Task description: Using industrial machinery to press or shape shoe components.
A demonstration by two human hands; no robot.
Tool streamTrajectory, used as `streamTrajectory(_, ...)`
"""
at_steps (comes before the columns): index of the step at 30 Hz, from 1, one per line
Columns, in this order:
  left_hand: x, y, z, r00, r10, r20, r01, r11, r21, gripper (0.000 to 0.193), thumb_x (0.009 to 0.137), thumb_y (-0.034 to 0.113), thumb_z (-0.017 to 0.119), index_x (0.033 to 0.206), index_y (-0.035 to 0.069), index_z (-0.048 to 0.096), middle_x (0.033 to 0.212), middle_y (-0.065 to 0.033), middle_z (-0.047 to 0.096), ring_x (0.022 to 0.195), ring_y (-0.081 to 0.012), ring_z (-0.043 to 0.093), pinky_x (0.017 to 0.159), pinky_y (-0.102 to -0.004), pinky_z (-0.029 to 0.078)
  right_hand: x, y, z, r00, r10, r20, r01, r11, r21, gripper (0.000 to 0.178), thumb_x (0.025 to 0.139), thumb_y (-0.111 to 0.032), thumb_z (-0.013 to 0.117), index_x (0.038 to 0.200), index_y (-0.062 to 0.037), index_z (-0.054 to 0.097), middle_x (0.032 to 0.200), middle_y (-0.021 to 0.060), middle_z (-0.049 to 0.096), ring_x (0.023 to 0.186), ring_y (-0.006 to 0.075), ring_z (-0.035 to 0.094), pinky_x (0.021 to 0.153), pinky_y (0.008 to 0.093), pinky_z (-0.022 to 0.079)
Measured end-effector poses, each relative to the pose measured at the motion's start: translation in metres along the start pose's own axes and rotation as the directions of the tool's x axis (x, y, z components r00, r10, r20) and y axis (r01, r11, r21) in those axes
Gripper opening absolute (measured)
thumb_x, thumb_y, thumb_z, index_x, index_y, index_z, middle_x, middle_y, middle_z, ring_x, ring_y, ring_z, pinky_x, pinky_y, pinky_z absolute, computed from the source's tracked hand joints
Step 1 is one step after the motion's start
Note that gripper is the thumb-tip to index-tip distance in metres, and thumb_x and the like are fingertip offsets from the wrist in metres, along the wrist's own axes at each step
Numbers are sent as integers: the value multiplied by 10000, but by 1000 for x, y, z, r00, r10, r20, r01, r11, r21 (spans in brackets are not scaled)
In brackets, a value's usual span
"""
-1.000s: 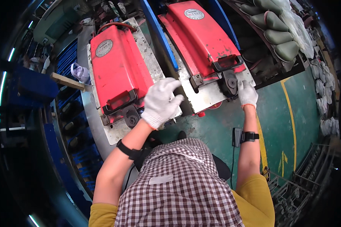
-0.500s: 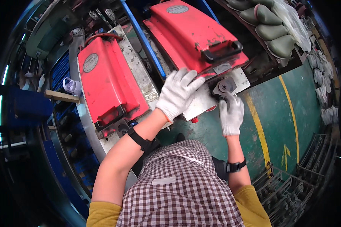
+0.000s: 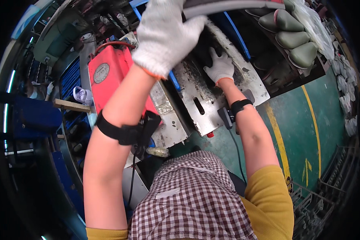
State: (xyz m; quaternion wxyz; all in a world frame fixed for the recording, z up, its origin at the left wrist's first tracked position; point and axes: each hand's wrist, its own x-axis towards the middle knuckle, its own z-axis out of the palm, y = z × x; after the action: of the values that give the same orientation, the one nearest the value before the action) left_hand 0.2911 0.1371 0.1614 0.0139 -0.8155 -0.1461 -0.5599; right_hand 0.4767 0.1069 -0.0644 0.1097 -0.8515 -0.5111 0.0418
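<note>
My left hand (image 3: 162, 38), in a white knit glove, is raised at the top against the rim of the lifted red machine cover (image 3: 236, 7). Its thumb points out below that rim, while the other fingers run out of the picture. Under the cover lies a worn metal bed (image 3: 198, 120) with a dark recess. There my right hand (image 3: 220, 68), also gloved, reaches in with its fingers spread; nothing shows in its grasp. A grey piece (image 3: 249, 95) on the bed is partly hidden behind my right wrist.
A second red cover (image 3: 104, 72) stands lowered at the left, partly behind my left arm. Blue frame bars (image 3: 238, 38) flank the lifted one. Green shoe-shaped forms (image 3: 304, 54) fill a rack at the upper right. Wire racks (image 3: 314, 204) stand on the green floor.
The nearer red cover has swung up, baring the metal bed. My left hand has risen with it toward the top edge. My right hand has left the grey piece and moved forward into the recess.
</note>
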Motion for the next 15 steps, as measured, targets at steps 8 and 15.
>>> streamTrajectory(8,35,-20,-6,974,-190,123,200,977,-74,527,830,114,766,1325,61,593,1309,-203,590,1248,-365,592,1084,-419,474,9,30,-27,950,30,312,-258,637,726,870,837,-412,738,1607,-180,406,1331,201,672,1216,326,664,962,467,571)
streamTrajectory(15,11,-17,-17,971,-213,109,224,970,-96,759,943,202,733,1590,48,366,1535,-243,474,1430,-344,479,1190,-384,374,-126,10,-38,789,-375,486,-613,-448,651,468,1029,-251,598,1408,21,563,1311,187,693,1141,303,719,991,488,610)
